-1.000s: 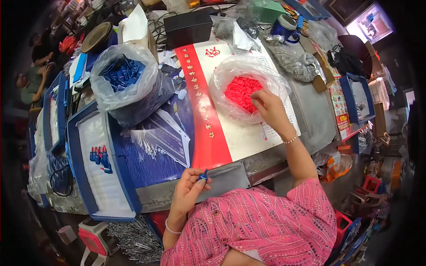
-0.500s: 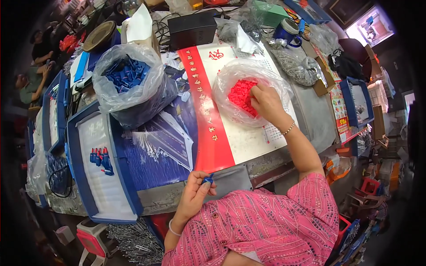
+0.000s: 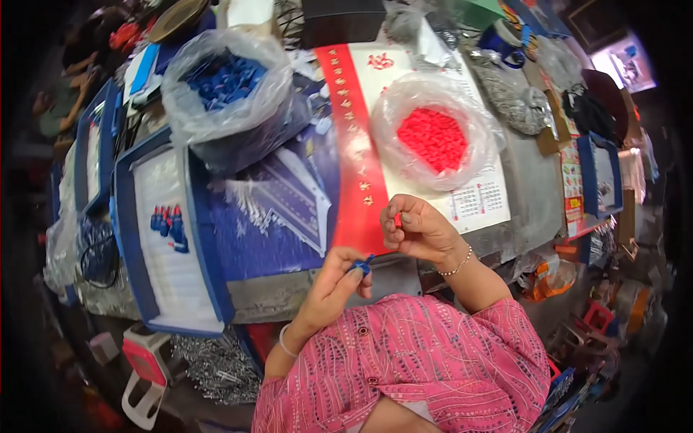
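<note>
Red piece [image 3: 398,220] pinched in our right hand [image 3: 427,231], blue piece [image 3: 362,266] pinched in our left hand [image 3: 336,281], plastic bag [image 3: 482,137] beyond both.

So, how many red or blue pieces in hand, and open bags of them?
Blue pointed piece, left hand: 1
Small red piece, right hand: 1
Clear blue-filled plastic bag: 1
Clear red-filled plastic bag: 1
Total: 4
</note>
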### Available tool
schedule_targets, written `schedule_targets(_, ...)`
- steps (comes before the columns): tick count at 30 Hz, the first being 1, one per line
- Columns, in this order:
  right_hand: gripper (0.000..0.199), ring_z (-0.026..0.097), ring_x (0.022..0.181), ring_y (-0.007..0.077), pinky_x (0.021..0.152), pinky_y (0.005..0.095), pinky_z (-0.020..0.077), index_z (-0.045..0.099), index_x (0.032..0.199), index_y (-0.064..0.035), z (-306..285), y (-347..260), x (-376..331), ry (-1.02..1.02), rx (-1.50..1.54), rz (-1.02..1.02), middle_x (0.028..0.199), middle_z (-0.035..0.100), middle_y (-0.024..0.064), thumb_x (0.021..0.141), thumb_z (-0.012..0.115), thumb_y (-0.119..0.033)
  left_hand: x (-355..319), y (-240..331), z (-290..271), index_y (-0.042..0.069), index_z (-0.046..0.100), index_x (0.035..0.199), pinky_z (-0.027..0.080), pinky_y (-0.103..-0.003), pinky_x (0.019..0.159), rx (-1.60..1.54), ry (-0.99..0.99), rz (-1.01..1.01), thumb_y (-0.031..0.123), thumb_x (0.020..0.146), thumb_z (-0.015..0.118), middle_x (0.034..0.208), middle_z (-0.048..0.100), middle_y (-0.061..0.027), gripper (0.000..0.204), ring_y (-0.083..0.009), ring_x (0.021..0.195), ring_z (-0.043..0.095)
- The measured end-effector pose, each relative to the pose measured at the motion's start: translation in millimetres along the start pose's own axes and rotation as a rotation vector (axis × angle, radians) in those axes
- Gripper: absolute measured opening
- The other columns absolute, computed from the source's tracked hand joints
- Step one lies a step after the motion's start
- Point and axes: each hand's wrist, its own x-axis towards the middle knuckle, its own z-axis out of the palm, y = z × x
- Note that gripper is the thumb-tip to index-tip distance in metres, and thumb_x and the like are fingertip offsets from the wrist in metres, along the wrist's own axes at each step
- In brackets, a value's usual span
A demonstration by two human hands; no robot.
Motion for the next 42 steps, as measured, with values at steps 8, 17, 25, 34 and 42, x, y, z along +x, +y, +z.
schedule_targets(8,0.019,0.053,0.073,0.0130,0.067,0.0268,0.0448,0.053,0.096,-0.0067,4,32,9,0.010,0.098,0.125,0.087,0.055,0.0063,0.085,0.060,-0.020,-4,2,-2,0.005,0.037,0.107,0.044,-0.026,0.063,-0.125,0.025,0.005,0.019,0.094,0.043,0.080,0.052,-0.0093,0.020,-0.0151,0.067,0.052)
schedule_targets(17,0.023,0.060,0.082,0.0135,0.075,0.0260,0.0487,0.054,0.099,-0.0003,22,34,4,0.012,-0.528,-0.126,0.088,0.059,0.0057,0.079,0.065,-0.001,-9,-3,-9,0.004,0.037,0.109,0.044,-0.023,0.064,-0.176,0.096,0.021,0.015,0.095,0.041,0.082,0.052,-0.0076,0.018,-0.0120,0.068,0.052)
schedule_targets(25,0.023,0.059,0.082,0.0115,0.075,0.0253,0.0489,0.054,0.100,-0.0002,24,37,4,-0.012,-0.829,-0.210,0.089,0.059,0.0062,0.080,0.064,-0.001,-11,-6,-9,0.004,0.037,0.109,0.044,-0.024,0.063,-0.175,0.106,0.021,0.016,0.095,0.042,0.082,0.052,-0.0075,0.019,-0.0123,0.068,0.052)
schedule_targets(34,0.013,0.057,0.077,0.0154,0.069,0.0283,0.0482,0.055,0.097,-0.0059,6,46,8,0.000,0.048,0.039,0.089,0.058,0.0062,0.086,0.059,-0.012,-11,-4,-6,0.005,0.038,0.106,0.043,-0.024,0.060,-0.114,0.088,-0.002,0.017,0.095,0.043,0.078,0.052,-0.0088,0.017,-0.0139,0.063,0.051)
schedule_targets(42,0.017,0.052,0.069,0.0125,0.061,0.0244,0.0447,0.052,0.091,-0.0060,17,47,9,0.004,0.001,0.044,0.079,0.052,0.0052,0.083,0.064,-0.015,-10,-2,-6,0.005,0.038,0.106,0.042,-0.023,0.057,-0.129,0.060,-0.040,0.018,0.094,0.044,0.075,0.051,-0.0093,0.019,-0.0132,0.060,0.048)
